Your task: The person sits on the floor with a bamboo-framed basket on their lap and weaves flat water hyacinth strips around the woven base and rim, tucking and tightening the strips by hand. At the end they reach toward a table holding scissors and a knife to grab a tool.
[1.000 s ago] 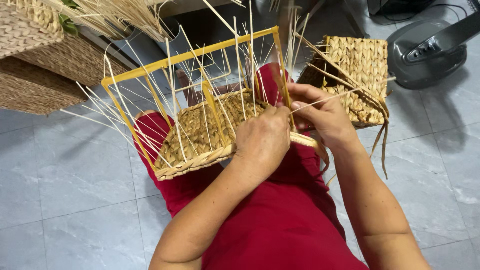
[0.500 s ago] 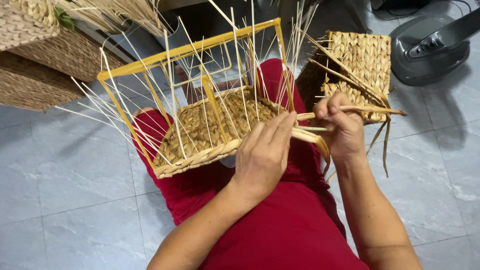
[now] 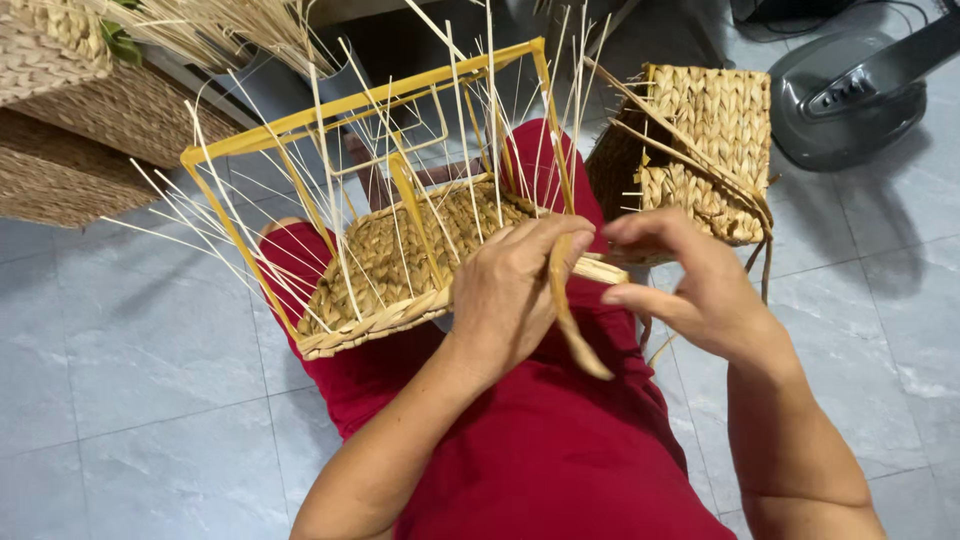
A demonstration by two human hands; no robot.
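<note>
A half-woven straw basket (image 3: 400, 270) on a yellow wire frame (image 3: 300, 120) rests on my lap, over red clothing. Many thin pale stakes (image 3: 490, 110) stand up from its edges. My left hand (image 3: 510, 295) lies on the basket's near right corner, its fingers closed on a flat straw strand (image 3: 578, 335) that curves down over my thigh. My right hand (image 3: 700, 290) hovers just to the right of that corner, fingers apart, with nothing in it.
A finished woven basket (image 3: 705, 140) stands on the grey tiled floor (image 3: 130, 400) at the right, with loose strands hanging from it. Behind it is a grey fan base (image 3: 850, 90). Larger woven baskets (image 3: 60, 150) and a bundle of dry straw (image 3: 230, 30) are at the upper left.
My right hand has let go of the strand it was pulling rightward. The strand now bends down from my left hand's fingers, which have shifted onto the corner.
</note>
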